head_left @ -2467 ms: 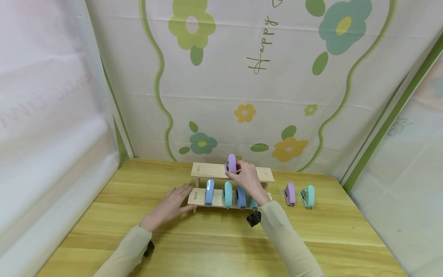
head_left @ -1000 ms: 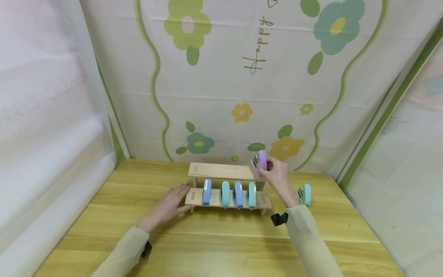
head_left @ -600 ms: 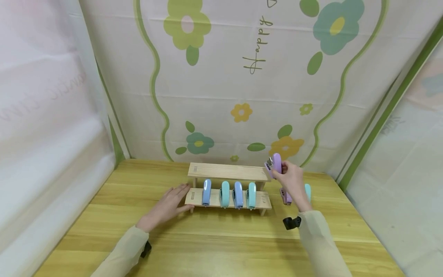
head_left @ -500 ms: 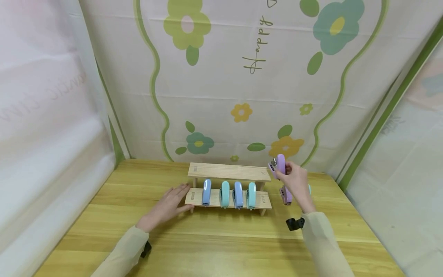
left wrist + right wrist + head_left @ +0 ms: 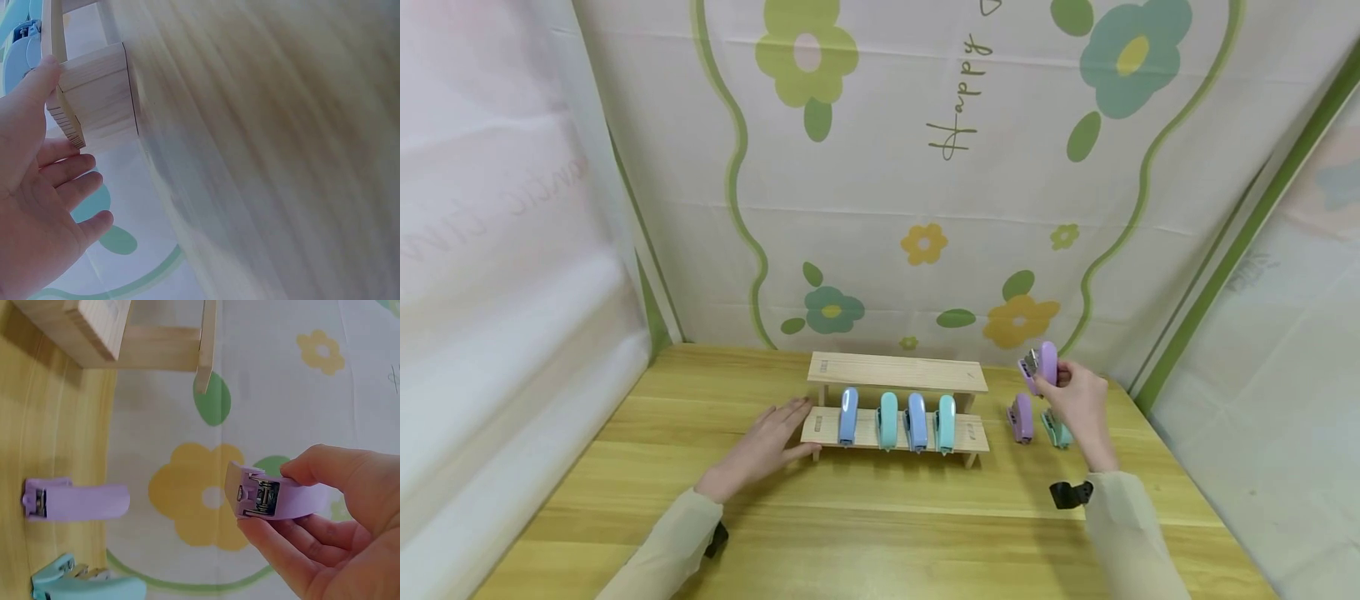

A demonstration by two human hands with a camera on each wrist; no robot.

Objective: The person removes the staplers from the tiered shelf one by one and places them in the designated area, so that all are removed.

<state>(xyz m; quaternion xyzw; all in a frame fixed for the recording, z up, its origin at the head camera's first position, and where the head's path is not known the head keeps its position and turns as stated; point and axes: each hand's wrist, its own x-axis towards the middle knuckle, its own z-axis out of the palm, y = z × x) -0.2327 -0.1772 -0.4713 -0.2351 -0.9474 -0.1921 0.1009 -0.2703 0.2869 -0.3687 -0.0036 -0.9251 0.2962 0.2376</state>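
Observation:
My right hand (image 5: 1082,406) pinches a purple stapler (image 5: 1047,367) in the air, to the right of a two-tier wooden stand (image 5: 895,372). In the right wrist view, the thumb and fingers hold the sides of this stapler (image 5: 297,500), its metal inside showing. My left hand (image 5: 769,442) rests against the left end of the stand's lower step, fingers mostly straight; in the left wrist view the thumb touches the board's edge. On the lower step stand a blue stapler (image 5: 848,417), a teal one (image 5: 887,421), a second blue one (image 5: 916,422) and another teal one (image 5: 945,423).
On the table (image 5: 880,533), right of the stand, a second purple stapler (image 5: 1021,418) stands beside a teal stapler (image 5: 1054,429), partly behind the right hand. A floral cloth (image 5: 865,192) hangs behind the table, with cloth walls at both sides.
My right hand has carried the purple stapler from above the upper step rightward, past the stand's end, to above the loose staplers. The left hand stays at the stand.

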